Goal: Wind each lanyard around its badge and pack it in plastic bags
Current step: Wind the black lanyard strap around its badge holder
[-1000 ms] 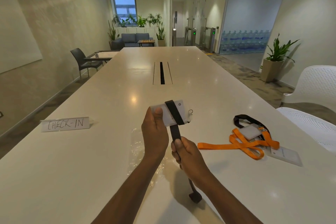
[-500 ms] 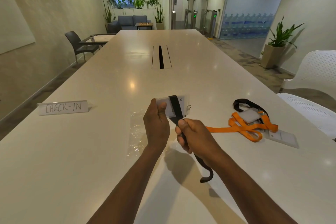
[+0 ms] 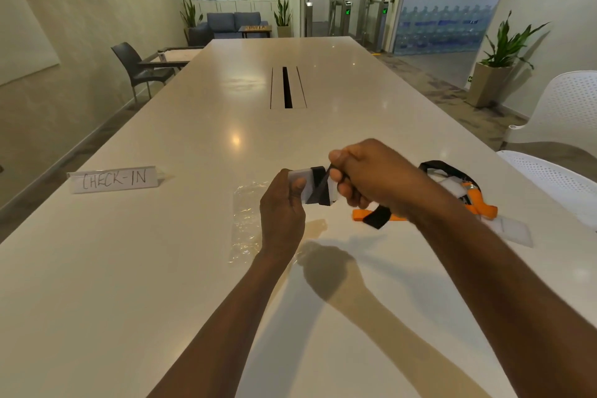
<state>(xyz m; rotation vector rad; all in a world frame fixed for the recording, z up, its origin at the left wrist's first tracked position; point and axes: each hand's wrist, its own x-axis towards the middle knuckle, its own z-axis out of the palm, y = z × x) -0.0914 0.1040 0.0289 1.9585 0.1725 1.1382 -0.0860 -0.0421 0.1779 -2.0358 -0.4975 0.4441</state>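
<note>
White badge (image 3: pixel 302 186) held above table, black lanyard (image 3: pixel 318 186) wrapped across; clear plastic bag (image 3: pixel 246 220) apparently flat beneath.

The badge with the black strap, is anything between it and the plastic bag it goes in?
Nothing visible: only the left hand holding the badge hangs over the plastic bag, lying flat below.

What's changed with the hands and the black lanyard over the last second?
The right hand carried the black lanyard from below the badge up over its top, adding a wrap and shortening the loose tail. The left hand kept its grip on the badge. The orange lanyard stayed put.
</note>
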